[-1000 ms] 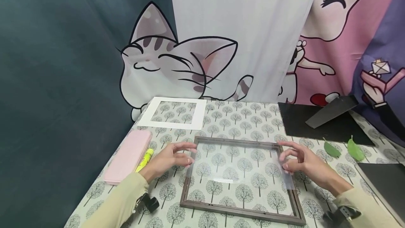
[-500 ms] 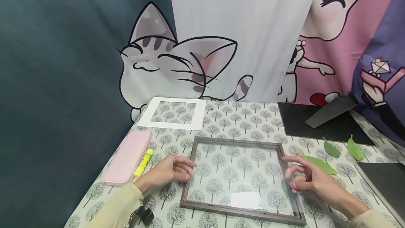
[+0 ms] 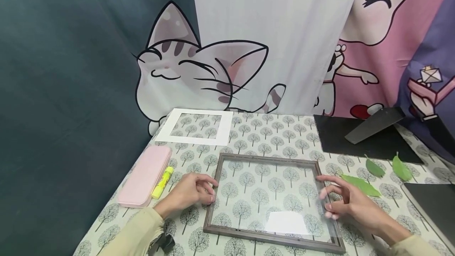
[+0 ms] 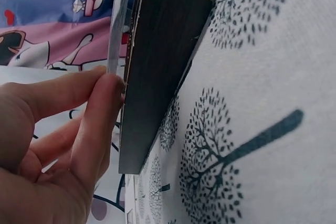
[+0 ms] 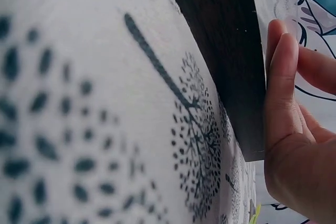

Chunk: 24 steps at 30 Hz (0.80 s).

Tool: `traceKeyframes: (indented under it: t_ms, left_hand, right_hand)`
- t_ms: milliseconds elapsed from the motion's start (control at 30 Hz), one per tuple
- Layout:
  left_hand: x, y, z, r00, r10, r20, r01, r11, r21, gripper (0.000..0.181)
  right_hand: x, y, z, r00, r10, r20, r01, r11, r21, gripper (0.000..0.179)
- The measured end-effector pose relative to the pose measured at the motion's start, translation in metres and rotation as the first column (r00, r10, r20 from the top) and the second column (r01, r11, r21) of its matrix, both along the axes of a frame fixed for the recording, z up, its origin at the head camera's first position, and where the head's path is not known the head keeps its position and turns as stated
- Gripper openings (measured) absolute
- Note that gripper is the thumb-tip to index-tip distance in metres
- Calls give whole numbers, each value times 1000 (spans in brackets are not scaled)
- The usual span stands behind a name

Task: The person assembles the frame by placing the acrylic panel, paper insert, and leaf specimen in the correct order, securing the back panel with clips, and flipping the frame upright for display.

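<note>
A dark brown picture frame (image 3: 277,239) lies flat on the tree-print cloth. Over its opening is a clear sheet (image 3: 286,222), showing a bright reflection near the front. My left hand (image 3: 192,191) pinches the sheet's left edge between thumb and fingers, right at the frame's side. At the opposite side my right hand (image 3: 355,204) holds the right edge with thumb and fingertips. In the left wrist view the clear sheet (image 4: 116,30) stands along the top of the frame (image 4: 157,51), with fingertips beside it. The right wrist view has fingertips (image 5: 283,51) close against the frame (image 5: 226,51).
A white mat board (image 3: 163,129) lies back left, above a pink case (image 3: 145,177) and a yellow glue stick (image 3: 162,183). Several green leaves (image 3: 360,185) lie right. Behind them is a black backing board (image 3: 330,133) with a raised stand (image 3: 375,125). Another dark panel (image 3: 433,200) is at far right.
Both hands have drawn the clear sheet toward the near side of the frame. My right hand has also shifted right, uncovering a leaf, and the sheet's reflection has moved forward and right.
</note>
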<state>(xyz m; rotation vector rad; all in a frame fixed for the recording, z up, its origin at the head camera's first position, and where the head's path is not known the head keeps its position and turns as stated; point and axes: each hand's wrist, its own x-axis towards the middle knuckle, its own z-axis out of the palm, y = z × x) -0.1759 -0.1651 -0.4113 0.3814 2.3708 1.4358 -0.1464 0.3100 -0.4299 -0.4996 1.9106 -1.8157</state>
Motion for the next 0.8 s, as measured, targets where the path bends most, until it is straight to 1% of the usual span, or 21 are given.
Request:
traceKeyframes:
  t_ms: [100, 167, 233, 300, 333, 433, 533, 567, 700, 800]
  left_hand:
    - [0, 1, 0, 999, 19, -48, -22, 999, -47, 42]
    - [-1, 1, 0, 996, 19, -92, -27, 996, -90, 39]
    - [-2, 0, -1, 994, 18, -110, -30, 993, -112, 39]
    - [-2, -1, -1, 995, 18, -98, -29, 994, -110, 43]
    - [-3, -2, -2, 997, 21, -81, -29, 995, -98, 47]
    - [-4, -3, -6, 999, 42, 1, -42, 998, -35, 58]
    - [-6, -3, -9, 998, 51, 35, -51, 999, -1, 63]
    - [-6, -2, -10, 998, 53, 42, -53, 999, 5, 64]
    - [-7, -2, -12, 998, 50, 26, -50, 999, -1, 66]
    - [-8, -2, -12, 999, 43, 16, -42, 999, -5, 66]
  right_hand:
    - [0, 0, 0, 1000, 4, 8, -4, 1000, -17, 72]
    - [0, 0, 0, 1000, 3, 14, -3, 1000, -26, 72]
    - [0, 0, 0, 1000, -4, 26, 4, 1000, -25, 73]
    - [0, 0, 0, 999, -10, 31, 10, 1000, -13, 73]
    - [0, 0, 0, 999, -9, 34, 10, 1000, -9, 73]
    - [1, 2, 0, 999, 5, 35, -5, 1000, -13, 74]
    - [2, 3, -1, 999, 21, 38, -20, 999, -28, 74]
    - [2, 3, -1, 999, 20, 38, -19, 999, -26, 73]
    - [1, 3, 0, 998, 25, 56, -24, 999, -28, 72]
    - [1, 4, 0, 995, 53, 89, -45, 996, -82, 73]
